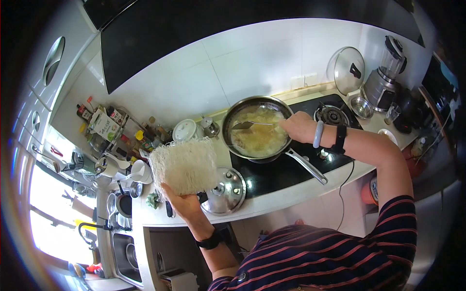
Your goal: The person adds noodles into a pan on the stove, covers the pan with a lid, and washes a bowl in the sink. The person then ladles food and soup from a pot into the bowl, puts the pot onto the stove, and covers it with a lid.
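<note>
A frying pan (257, 140) with bubbling yellowish liquid sits on the black cooktop (272, 177), its long metal handle pointing to the lower right. My right hand (297, 128) is closed around the end of a spatula (242, 125), whose dark blade is over the pan's left side. To the left of the pan, above the counter, my left hand (183, 201) holds up a block of dried white rice noodles (184, 167), gripping it at its lower edge. The noodle block hides part of the counter behind it. A domed steel lid (228, 191) lies just right of my left hand.
A bare burner (332, 114) is right of the pan. A glass lid (348, 70) leans on the wall near a blender (386, 80) and a steel bowl (361, 107). Condiment bottles (141, 138) crowd the left counter, with a sink (127, 257) at lower left.
</note>
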`<state>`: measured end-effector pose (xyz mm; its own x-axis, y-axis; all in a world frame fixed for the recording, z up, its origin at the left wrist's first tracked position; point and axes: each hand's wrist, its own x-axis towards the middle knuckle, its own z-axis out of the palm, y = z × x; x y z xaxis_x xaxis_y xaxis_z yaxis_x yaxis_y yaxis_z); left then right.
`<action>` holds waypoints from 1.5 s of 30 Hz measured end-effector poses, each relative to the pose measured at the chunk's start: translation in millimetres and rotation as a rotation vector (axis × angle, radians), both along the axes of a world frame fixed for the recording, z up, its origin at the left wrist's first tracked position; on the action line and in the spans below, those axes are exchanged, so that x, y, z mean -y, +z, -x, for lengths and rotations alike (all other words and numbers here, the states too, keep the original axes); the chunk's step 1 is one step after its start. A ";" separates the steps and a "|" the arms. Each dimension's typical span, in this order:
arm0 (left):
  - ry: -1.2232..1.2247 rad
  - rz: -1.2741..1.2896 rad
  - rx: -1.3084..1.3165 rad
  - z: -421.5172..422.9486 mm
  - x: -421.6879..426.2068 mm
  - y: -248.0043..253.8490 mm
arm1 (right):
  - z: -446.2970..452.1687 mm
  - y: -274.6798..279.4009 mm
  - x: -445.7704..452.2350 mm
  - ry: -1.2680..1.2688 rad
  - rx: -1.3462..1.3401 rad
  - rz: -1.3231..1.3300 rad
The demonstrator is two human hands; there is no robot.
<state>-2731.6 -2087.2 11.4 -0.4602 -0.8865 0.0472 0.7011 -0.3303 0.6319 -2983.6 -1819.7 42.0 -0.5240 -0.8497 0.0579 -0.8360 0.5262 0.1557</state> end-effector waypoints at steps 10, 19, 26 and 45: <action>-0.042 0.015 -0.050 -1.1 0.9 -8.2 | 17.7 -15.5 -41.2 -0.073 -0.052 -0.110; -0.035 0.020 0.008 -3.9 1.9 -7.4 | 1.3 23.1 -37.9 -0.047 0.014 -0.024; -0.050 0.004 0.009 0.4 -3.4 -1.2 | 6.2 -30.0 -12.0 -0.095 0.092 -0.050; -0.051 -0.005 0.016 -0.7 -2.3 1.7 | -1.4 -14.0 -80.2 -0.123 0.048 -0.111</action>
<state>-2730.9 -2084.9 13.1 -0.5059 -0.8619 0.0348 0.6728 -0.3690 0.6412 -2982.3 -1739.6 28.0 -0.6242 -0.7790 -0.0600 -0.7744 0.6066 0.1797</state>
